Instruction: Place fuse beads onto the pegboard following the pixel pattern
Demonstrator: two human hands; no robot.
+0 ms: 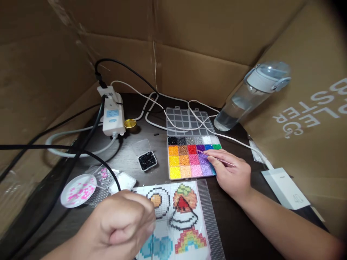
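Pinched in my right hand [231,173] is a pair of thin pink tweezers [221,161], its tip over the red and purple part of the bead box [187,178]. That box is divided into compartments of small beads in many colours, with its clear lid [177,127] folded back behind it. My left hand [127,220] is closed in a fist over the left part of the pattern sheet [202,213]; whether anything is in it is hidden. Pixel drawings of an egg, a fruit and a rainbow show on the sheet, and red beads [181,204] lie on it.
Left of the sheet stand a white dish [65,196] of pink and white beads and a small box of black beads [148,161]. A power strip [115,121], loose cables, a gold cup [130,124], a water bottle [244,101] and a white adapter [287,187] lie around. Cardboard walls enclose the table.
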